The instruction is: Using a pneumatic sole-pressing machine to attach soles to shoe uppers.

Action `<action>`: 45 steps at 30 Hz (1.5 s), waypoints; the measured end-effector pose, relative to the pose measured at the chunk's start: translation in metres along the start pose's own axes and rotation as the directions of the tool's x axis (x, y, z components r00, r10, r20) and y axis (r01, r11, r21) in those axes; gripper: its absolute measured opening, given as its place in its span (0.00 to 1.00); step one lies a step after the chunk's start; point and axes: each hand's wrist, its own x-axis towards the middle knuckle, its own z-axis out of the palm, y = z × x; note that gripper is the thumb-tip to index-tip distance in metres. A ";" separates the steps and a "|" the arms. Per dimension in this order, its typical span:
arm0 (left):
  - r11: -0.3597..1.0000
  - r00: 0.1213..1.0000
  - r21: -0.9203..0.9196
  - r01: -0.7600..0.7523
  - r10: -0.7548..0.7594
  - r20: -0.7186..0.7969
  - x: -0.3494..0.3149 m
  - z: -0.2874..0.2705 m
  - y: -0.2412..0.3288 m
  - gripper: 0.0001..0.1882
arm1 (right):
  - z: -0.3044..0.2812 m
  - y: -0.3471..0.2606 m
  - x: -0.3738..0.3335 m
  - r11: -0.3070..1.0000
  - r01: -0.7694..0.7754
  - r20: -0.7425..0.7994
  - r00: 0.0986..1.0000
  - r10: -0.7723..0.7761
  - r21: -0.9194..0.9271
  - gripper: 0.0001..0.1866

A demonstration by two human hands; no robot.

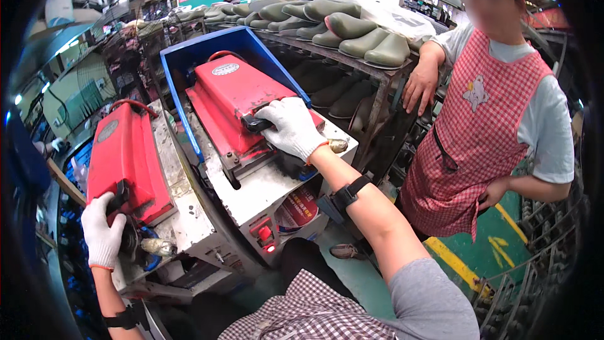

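Two red press lids sit on white machine bodies in front of me. My right hand, in a white glove, grips the black handle at the front edge of the right red lid, which lies closed. In a white glove too, my left hand holds the black handle at the lower end of the left red lid. A blue frame surrounds the right lid at its back.
A person in a red checked apron stands close on the right, one hand resting on a metal rack loaded with several olive-green boots. A red button and light sit on the right machine's front. Green floor with yellow stripes lies below.
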 end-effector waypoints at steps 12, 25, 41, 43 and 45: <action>0.960 0.942 0.094 0.263 -0.276 0.188 0.040 0.021 0.021 0.14 | -0.003 -0.002 0.000 1.000 -0.011 -0.031 0.999 0.011 0.015 0.13; 0.955 0.951 0.126 0.267 -0.282 0.123 0.038 0.029 0.017 0.14 | -0.001 0.000 0.000 1.000 -0.007 -0.026 1.000 0.007 0.001 0.12; 0.957 0.956 0.133 0.257 -0.272 0.114 0.038 0.034 0.009 0.15 | 0.001 -0.005 0.007 1.000 0.013 -0.019 1.000 -0.013 -0.011 0.10; 0.958 0.953 0.123 0.258 -0.273 0.130 0.037 0.033 0.010 0.15 | 0.003 -0.002 0.004 1.000 0.020 -0.040 0.999 -0.020 -0.003 0.10; 0.965 0.964 0.129 0.228 -0.242 0.109 0.037 0.034 0.010 0.16 | 0.006 0.000 0.005 1.000 0.026 -0.034 0.999 -0.026 -0.010 0.10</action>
